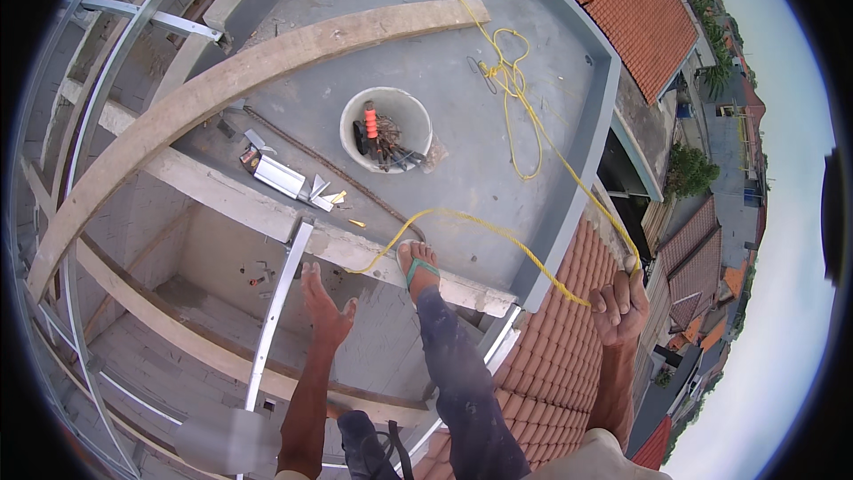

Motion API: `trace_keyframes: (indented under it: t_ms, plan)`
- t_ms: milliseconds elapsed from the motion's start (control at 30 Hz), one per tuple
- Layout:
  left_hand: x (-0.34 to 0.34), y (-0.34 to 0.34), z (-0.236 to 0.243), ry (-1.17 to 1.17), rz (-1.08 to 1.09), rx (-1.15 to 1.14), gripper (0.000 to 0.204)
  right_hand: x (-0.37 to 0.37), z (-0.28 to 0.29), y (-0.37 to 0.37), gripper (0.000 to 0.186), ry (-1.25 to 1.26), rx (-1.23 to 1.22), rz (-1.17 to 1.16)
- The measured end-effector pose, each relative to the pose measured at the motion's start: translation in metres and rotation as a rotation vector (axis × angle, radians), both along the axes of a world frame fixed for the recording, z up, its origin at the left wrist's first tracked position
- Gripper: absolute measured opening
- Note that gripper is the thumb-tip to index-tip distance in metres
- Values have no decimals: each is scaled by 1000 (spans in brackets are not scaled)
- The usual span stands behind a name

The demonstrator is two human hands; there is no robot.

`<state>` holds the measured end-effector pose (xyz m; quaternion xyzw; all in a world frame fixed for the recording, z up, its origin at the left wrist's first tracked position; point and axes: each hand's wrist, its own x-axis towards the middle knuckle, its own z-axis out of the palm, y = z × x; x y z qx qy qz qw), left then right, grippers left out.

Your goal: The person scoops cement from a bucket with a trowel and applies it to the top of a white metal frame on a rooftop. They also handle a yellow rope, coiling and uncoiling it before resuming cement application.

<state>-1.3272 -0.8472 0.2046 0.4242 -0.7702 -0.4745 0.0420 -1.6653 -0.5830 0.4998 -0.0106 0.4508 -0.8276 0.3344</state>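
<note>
My right hand (620, 307) is closed on a yellow rope (533, 262), which runs loosely across the grey concrete roof slab (302, 18) and lies in tangled loops at the upper right. My left hand (324, 298) is open with fingers apart, just right of an upright-running silver metal channel (280, 320). My sandalled foot (418, 262) rests on the slab's lower edge, beside the rope.
A grey bucket (386, 160) holds tools. A long wooden plank (249, 71), a rusty rebar (329, 171) and silver packages (280, 180) lie about. Open framing (115, 284) drops away at left and below. Tiled roofs (555, 347) lie beyond the slab's right edge.
</note>
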Motion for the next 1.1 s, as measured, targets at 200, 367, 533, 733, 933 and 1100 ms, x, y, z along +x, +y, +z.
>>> trace_keyframes:
  t_ms: [200, 367, 533, 733, 933, 1100]
  plan:
    - [-65, 55, 125, 324, -461, 101, 97, 197, 9, -28, 35, -221, 340, 483]
    - [-16, 100, 96, 325, -764, 449, 42, 236, 54, -38, 31, -228, 227, 926]
    - [93, 114, 139, -34, -570, 898, 41, 165, 78, -33, 43, -241, -11, 198]
    - [201, 111, 152, -161, -432, 896, 42, -85, 72, -53, 39, -201, 414, 148]
    - [158, 105, 238, -96, -365, 658, 46, -238, 160, 21, 26, 591, 885, -493]
    - [132, 133, 236, -44, -296, 594, 46, -116, 37, 176, 29, 619, 1897, 1021]
